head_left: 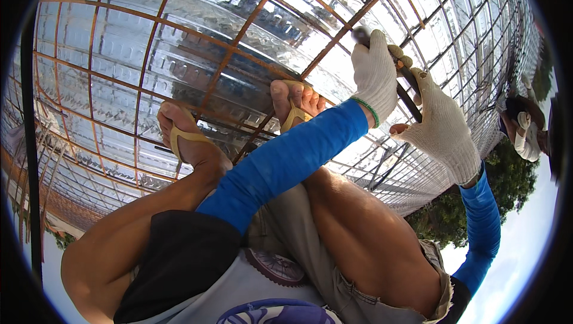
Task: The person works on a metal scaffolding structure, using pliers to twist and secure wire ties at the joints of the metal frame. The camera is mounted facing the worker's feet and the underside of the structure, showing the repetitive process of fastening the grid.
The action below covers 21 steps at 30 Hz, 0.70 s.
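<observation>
My right hand (444, 130), in a worn white knit glove, has its fingers round the dark handles of a pair of pincers (409, 104); its thumb sticks out through the torn glove. The pincers' blurred head lies at the upper left, over the rusty rebar mesh (349, 27). My left hand (376, 79), in a white glove with a green cuff, is closed right beside the pincers, covering part of them. What its fingers grip, if anything, is hidden.
Shiny metal decking (119, 40) lies beneath the mesh. My feet, in yellow flip-flops (188, 136), stand on the bars. A dark upright pole (31, 145) is at the left. Another person (528, 121) is at the far right, near trees (504, 183).
</observation>
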Motion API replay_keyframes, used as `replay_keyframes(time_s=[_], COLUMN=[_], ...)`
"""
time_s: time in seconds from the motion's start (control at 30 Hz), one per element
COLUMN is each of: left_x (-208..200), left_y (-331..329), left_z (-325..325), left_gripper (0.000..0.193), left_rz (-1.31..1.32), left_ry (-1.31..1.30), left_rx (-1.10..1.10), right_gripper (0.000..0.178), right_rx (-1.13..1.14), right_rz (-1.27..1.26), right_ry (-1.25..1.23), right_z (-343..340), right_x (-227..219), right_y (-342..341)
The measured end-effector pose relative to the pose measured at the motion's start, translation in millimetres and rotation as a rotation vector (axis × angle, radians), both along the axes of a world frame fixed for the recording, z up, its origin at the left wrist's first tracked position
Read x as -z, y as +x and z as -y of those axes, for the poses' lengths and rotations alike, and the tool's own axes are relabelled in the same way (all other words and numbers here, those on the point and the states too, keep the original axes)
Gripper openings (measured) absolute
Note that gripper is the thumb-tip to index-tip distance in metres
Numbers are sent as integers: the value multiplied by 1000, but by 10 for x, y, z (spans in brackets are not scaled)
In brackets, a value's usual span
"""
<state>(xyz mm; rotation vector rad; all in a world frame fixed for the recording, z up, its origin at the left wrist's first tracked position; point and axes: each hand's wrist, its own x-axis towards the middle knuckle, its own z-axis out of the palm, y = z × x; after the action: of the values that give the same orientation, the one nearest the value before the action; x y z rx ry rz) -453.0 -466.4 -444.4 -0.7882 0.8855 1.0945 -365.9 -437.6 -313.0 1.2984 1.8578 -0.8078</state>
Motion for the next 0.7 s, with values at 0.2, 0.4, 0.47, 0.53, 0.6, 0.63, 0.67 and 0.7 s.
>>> replay_keyframes(time_s=[0.2,0.4,0.47,0.53,0.6,0.63,0.67,0.7], left_x=[-46,-100,119,284,213,184,149,94], left_y=[32,-132,-67,37,40,34,7,7], left_z=[-70,146,247,270,216,190,133,46], left_gripper=[30,44,44,43,40,38,37,30], left_rz=[90,82,130,199,264,311,347,333], left_ry=[-73,-13,67,148,150,152,157,104], left_rx=[-6,51,4,-63,-72,-101,-133,-190], right_gripper=[46,28,28,27,24,24,24,24], right_rx=[-402,-102,389,887,982,1012,1034,1004], right_rz=[132,55,140,10,-60,-64,-77,-22], right_ry=[334,-104,-403,-556,-555,-575,-600,-652], right_z=[107,-299,-411,-377,-357,-385,-435,-506], right_x=[182,59,78,65,33,33,49,50], right_y=[57,-10,-204,-149,-68,-38,-33,-46])
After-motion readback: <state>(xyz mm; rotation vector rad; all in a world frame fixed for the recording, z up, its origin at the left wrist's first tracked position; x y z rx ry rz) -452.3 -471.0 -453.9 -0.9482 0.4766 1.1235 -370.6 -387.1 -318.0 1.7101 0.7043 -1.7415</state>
